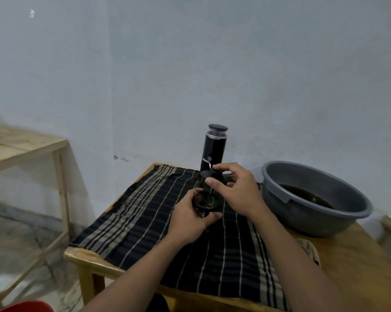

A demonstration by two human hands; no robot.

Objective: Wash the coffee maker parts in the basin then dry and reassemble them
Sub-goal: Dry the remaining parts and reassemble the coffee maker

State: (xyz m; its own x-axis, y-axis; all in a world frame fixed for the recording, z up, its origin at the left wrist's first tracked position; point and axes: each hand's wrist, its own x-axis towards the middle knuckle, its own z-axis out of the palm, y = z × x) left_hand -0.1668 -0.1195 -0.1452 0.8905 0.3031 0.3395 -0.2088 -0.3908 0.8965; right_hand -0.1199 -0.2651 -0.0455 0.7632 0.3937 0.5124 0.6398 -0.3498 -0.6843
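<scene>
A clear glass beaker of the coffee maker stands on a dark plaid cloth. My left hand grips the beaker low on its near side. My right hand pinches the knob of the black plunger lid just above the beaker's mouth, with a thin rod reaching down inside the glass. Behind them a tall black cylinder with a dark cap stands upright near the table's far edge. A grey basin holding dark brown water sits to the right.
The cloth covers most of a wooden table that stands against a pale wall. A second cloth peeks out at the right. A wooden shelf frame stands at the left, and something red shows at the bottom left.
</scene>
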